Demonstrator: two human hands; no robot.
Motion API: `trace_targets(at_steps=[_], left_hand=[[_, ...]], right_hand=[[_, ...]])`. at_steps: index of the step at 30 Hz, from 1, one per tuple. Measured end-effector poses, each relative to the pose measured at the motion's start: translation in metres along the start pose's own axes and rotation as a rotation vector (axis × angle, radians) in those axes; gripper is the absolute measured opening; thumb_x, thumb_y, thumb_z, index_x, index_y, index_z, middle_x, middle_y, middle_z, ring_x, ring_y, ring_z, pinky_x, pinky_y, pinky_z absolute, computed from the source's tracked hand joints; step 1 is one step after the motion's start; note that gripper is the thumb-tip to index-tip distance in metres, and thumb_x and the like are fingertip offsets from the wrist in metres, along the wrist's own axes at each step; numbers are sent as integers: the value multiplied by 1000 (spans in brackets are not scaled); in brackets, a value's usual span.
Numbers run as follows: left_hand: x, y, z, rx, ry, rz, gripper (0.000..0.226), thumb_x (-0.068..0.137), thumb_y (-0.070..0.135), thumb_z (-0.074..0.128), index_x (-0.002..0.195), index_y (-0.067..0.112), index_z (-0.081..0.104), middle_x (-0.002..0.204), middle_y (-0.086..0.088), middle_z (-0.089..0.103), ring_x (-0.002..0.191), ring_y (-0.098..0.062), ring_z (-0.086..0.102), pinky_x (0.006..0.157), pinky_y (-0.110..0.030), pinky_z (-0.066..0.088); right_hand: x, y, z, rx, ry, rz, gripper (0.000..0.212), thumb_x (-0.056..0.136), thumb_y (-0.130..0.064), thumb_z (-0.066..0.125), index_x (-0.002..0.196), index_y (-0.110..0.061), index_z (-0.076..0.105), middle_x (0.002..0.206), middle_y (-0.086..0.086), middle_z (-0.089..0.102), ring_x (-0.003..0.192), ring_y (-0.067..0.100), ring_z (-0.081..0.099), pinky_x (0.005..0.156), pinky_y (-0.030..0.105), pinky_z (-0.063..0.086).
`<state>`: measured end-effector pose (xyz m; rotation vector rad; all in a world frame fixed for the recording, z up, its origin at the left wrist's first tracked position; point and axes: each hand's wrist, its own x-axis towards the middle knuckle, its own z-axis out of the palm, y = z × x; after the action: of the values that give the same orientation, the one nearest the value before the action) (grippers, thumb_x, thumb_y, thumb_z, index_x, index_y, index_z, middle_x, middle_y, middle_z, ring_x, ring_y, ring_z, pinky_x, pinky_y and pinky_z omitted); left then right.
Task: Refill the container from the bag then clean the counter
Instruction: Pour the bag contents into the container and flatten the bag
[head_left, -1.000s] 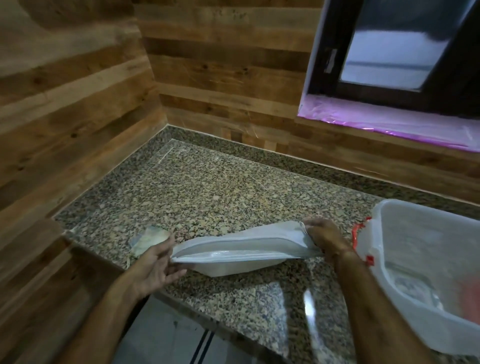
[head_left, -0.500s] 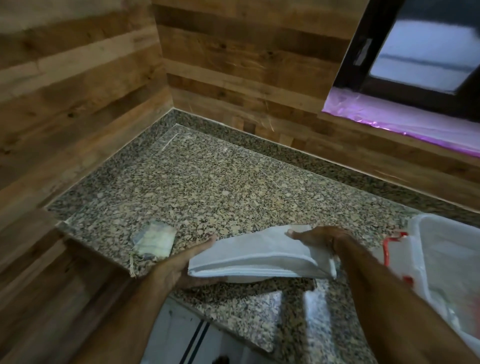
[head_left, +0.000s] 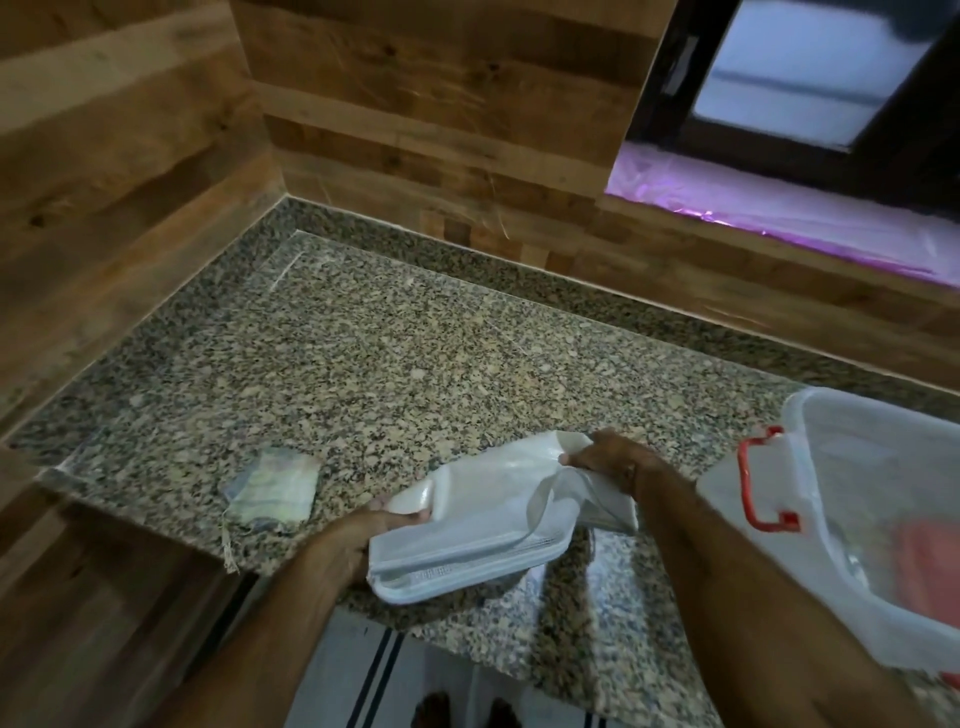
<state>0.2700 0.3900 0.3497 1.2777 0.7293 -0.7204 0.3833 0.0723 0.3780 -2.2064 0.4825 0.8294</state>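
Right now your left hand (head_left: 358, 540) grips the near left end of the white bag (head_left: 478, 525), thumb lying over its top face and fingers tucked beneath, out of sight; your right hand (head_left: 608, 460) pinches the bag's far right corner, fingers curled over a crumpled fold there. Between your two hands the bag looks flattened and folded over on itself, with a stitched seam showing along its near edge; it sits at 6 o'clock in your view, over the front edge of the granite counter (head_left: 389, 364), and you cannot tell whether it rests on the stone or hangs just above it.

At 4 o'clock stands the translucent container (head_left: 831, 530), its top open and a red latch (head_left: 753, 478) on the end that faces the bag; it is just beside your right forearm and apart from the bag; something reddish shows inside, too blurred to name.

At 8 o'clock a small pale scrap (head_left: 272, 491) of shiny packaging lies on the counter near your left hand, not touching it, with a frayed thread (head_left: 227, 545) trailing over the counter's edge. Wood-panelled walls (head_left: 130, 182) meet in a corner at 11 o'clock; a dark-framed window (head_left: 810, 67) with pink film (head_left: 779, 208) on its sill sits at 1 o'clock.
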Motion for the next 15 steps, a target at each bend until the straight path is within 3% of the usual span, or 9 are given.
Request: trace_targets(at_steps=[3, 6, 9, 13, 15], left_hand=[[-14, 11, 0, 9, 2, 60, 54, 73, 16, 87, 118, 14, 56, 104, -17, 71, 84, -29, 70, 55, -32, 59], [-35, 39, 3, 47, -12, 156, 57, 76, 17, 87, 125, 14, 58, 107, -20, 75, 94, -34, 73, 72, -40, 63], [-60, 84, 19, 115, -17, 285, 52, 81, 18, 83, 127, 15, 60, 90, -14, 79, 70, -24, 76, 55, -33, 60], [-97, 146, 69, 203, 34, 485, 73, 74, 28, 87, 135, 15, 50, 116, -13, 67, 92, -25, 67, 65, -31, 52], [-120, 168, 102, 173, 3, 577, 69, 62, 34, 92, 119, 20, 56, 114, -9, 67, 90, -21, 65, 65, -31, 51]], right_hand=[[-9, -3, -4, 76, 44, -37, 39, 88, -21, 77, 120, 0, 68, 104, 20, 75, 88, 34, 72, 82, 43, 60], [-31, -17, -24, 172, 99, -103, 37, 87, -21, 79, 115, -2, 67, 107, 20, 73, 93, 35, 72, 88, 48, 60], [-63, -33, -64, 243, 193, -217, 25, 86, -24, 80, 100, -9, 67, 90, 11, 73, 80, 28, 71, 71, 36, 60], [-115, -44, -135, 386, 300, -421, 14, 88, -15, 77, 99, -7, 75, 80, 4, 74, 68, 20, 68, 65, 29, 56], [-143, -39, -174, 453, 359, -513, 11, 88, -10, 76, 98, -6, 75, 85, 5, 75, 72, 20, 68, 69, 31, 56]])
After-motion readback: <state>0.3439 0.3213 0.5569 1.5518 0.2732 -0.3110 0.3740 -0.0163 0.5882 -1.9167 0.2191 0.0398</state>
